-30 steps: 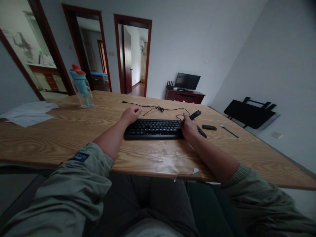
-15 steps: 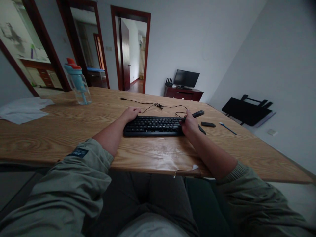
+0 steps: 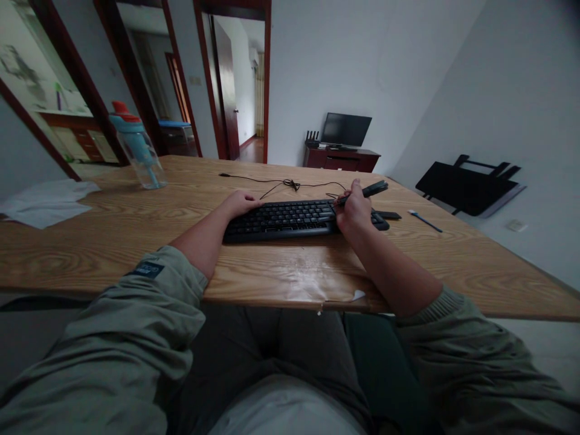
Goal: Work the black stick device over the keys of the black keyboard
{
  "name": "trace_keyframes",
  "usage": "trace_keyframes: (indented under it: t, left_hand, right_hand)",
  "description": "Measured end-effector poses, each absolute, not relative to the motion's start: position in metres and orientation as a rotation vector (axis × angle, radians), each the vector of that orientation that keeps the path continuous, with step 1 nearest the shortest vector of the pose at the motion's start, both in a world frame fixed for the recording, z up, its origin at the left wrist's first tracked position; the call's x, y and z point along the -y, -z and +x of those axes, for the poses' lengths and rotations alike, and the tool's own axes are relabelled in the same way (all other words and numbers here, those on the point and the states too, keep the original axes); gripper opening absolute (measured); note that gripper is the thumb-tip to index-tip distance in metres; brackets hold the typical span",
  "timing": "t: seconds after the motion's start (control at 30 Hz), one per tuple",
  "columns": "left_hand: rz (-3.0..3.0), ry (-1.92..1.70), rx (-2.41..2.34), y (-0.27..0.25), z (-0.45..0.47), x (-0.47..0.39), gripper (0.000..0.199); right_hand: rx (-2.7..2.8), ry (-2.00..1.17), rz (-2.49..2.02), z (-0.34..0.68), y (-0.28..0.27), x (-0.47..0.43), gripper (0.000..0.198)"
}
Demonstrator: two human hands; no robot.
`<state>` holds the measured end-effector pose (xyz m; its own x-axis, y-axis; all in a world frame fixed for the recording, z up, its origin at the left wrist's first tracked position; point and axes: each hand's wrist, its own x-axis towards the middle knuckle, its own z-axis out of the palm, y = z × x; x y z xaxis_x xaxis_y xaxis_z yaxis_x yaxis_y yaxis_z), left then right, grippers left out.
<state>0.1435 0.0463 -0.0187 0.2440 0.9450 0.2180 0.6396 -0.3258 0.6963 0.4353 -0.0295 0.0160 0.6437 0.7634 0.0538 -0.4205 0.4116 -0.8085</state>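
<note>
A black keyboard (image 3: pixel 290 219) lies on the wooden table in front of me. My left hand (image 3: pixel 242 204) grips its far left corner, the fingers lying along the back edge. Over the keyboard's right part, my right hand (image 3: pixel 354 208) is closed around a slim black tool (image 3: pixel 376 188) that slants up to the right. The tool's lower end is hidden by my fingers, so I cannot make out its exact kind. Past the keyboard's right end is a flat black piece (image 3: pixel 390 215). Farther right lies a small blue-handled brush (image 3: pixel 426 221) with a white head.
Behind the keyboard runs a thin black cable (image 3: pixel 292 184), bundled in the middle. A clear water bottle (image 3: pixel 144 160) with a red and blue lid stands at the far left, near a white sheet (image 3: pixel 49 202). The table's front edge (image 3: pixel 272 304) runs before my lap.
My view has shifted and turned slightly, so the table sits higher. The tool in my right hand has risen a little. My left hand keeps its place on the keyboard.
</note>
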Motion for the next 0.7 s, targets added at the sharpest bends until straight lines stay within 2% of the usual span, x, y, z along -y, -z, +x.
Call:
trace_keyframes:
  t: [0.27, 0.43, 0.5, 0.7]
  left_hand:
    - [2.513, -0.535, -1.605, -0.004, 0.164, -0.028, 0.057]
    - [2.856, -0.448, -1.267, -0.016, 0.238, 0.017, 0.092]
    - [2.861, -0.370, -1.281, -0.011, 0.263, 0.025, 0.102]
    - [2.744, -0.206, -1.377, 0.006, 0.282, 0.023, 0.108]
  right_hand:
    - [0.526, -0.771, -0.987, 0.438, 0.002, 0.024, 0.043]
    - [0.563, -0.799, -0.996, 0.436, 0.005, 0.027, 0.043]
    - [0.558, -0.827, -0.990, 0.438, 0.004, 0.028, 0.043]
    - [0.498, -0.862, -0.945, 0.438, 0.003, 0.028, 0.041]
